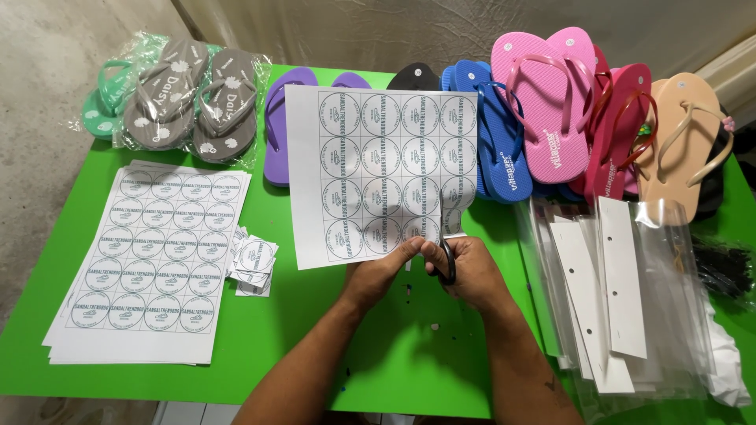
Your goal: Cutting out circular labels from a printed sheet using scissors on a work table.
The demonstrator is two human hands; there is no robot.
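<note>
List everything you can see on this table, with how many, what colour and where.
Table: one, green.
Label sheet: one, white, held up at centre.
Sheet stack: one, white, left.
Cut labels: small pile, white, beside the stack.
Bagged sandals: grey and teal, back left.
Loose sandals: purple, black, blue, pink, tan, along the back.
Clear bags: pile, white card inserts, right.
Scissors: one, black, right hand.
Left hand: holds sheet.
Right hand: holds scissors.
</note>
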